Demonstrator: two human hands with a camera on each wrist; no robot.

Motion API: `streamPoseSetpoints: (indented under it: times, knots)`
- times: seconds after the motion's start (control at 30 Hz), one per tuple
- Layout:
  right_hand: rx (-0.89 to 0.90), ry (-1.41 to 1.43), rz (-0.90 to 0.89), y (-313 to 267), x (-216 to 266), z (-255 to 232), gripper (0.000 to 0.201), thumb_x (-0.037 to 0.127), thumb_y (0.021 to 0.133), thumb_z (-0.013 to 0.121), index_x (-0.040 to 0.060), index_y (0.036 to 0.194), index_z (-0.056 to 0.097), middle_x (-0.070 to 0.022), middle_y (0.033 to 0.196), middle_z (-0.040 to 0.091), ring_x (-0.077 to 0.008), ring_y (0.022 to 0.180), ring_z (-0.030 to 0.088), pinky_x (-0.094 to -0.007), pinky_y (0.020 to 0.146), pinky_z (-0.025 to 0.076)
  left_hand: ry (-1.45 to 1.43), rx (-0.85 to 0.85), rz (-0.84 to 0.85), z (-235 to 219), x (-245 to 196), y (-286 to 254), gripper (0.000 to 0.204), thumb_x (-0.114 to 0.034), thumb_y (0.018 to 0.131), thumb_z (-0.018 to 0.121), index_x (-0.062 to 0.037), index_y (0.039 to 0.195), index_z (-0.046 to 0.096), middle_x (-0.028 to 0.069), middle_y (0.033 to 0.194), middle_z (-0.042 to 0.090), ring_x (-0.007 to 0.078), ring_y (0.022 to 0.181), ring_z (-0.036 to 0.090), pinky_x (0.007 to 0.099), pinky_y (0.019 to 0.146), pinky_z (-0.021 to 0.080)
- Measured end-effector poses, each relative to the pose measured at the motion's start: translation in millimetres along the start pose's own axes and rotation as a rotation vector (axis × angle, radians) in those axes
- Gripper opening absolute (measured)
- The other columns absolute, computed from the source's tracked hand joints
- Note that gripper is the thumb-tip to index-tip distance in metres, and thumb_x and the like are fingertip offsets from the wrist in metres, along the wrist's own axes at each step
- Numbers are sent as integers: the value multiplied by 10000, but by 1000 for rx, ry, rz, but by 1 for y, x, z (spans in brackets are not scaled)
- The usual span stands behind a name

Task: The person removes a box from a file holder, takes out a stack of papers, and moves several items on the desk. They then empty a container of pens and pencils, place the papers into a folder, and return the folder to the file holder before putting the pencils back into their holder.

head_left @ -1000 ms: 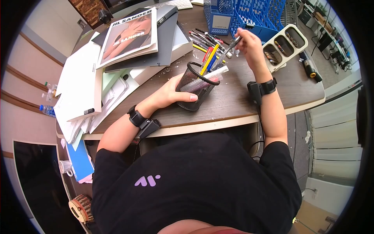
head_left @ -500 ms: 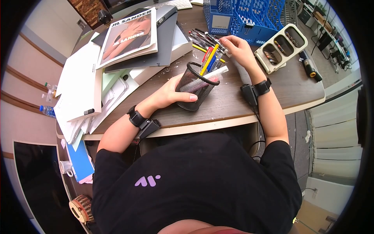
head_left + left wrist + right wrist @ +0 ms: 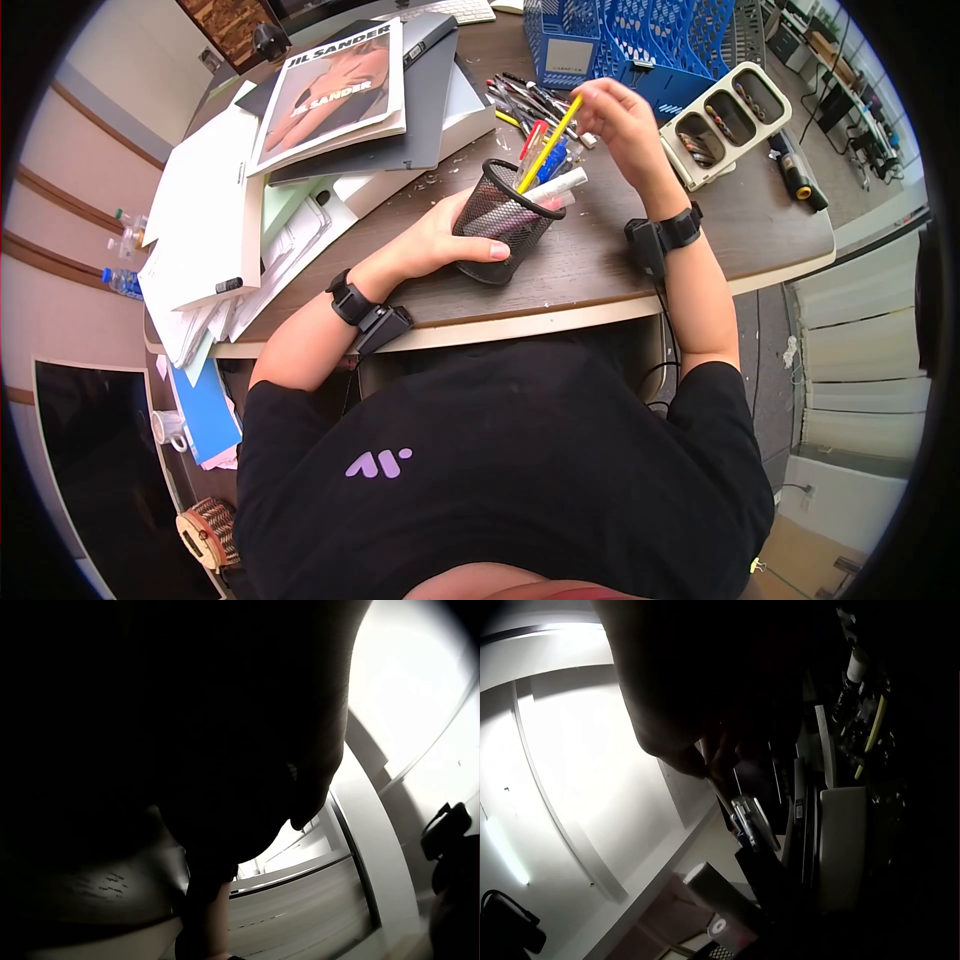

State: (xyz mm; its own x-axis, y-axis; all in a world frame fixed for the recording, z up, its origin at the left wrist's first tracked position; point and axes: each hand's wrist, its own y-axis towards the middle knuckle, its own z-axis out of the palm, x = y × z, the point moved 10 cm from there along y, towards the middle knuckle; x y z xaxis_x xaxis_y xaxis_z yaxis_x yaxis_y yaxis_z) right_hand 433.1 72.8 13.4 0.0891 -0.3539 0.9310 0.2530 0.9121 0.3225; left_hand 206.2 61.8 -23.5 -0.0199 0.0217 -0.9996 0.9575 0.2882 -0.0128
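The right grip (image 3: 622,125) pinches the upper end of a yellow pencil (image 3: 553,139); its lower end sits inside a black mesh cup (image 3: 505,228), below and left of that grip. The left grip (image 3: 440,238) holds the cup by its side, tilted. Loose pens (image 3: 530,100) lie left of the right grip on the surface (image 3: 610,250). Best to steady the cup, slide the pencil along its length, and avoid jostling the white marker (image 3: 560,186).
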Motion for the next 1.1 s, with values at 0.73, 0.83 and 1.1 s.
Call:
streamPoseSetpoints:
  times: [0.73,0.83,1.1]
  knots:
    - [277,-335,82,-11,-1,36,318,299,956,672,24,1108,719,-43,1014,720,-98,941,621,-261,846,480,9,-7,12,-1,-1,0,811,-321,734,811,8,1393,472,74,1279,576,162,1178,523,309,1067,371]
    - [348,-345,107,-14,-8,46,278,292,957,674,34,1042,730,-15,930,706,-67,869,604,-224,788,457,-14,-8,32,2,-7,1,810,-323,736,810,9,1394,472,73,1284,575,159,1174,523,309,1064,374]
    - [-8,-40,43,4,-9,-5,211,207,971,624,11,1010,690,-26,848,661,-91,725,592,-262,723,516,-19,-5,8,2,-8,-1,793,-305,741,805,10,1391,479,73,1280,580,154,1159,528,305,1054,382]
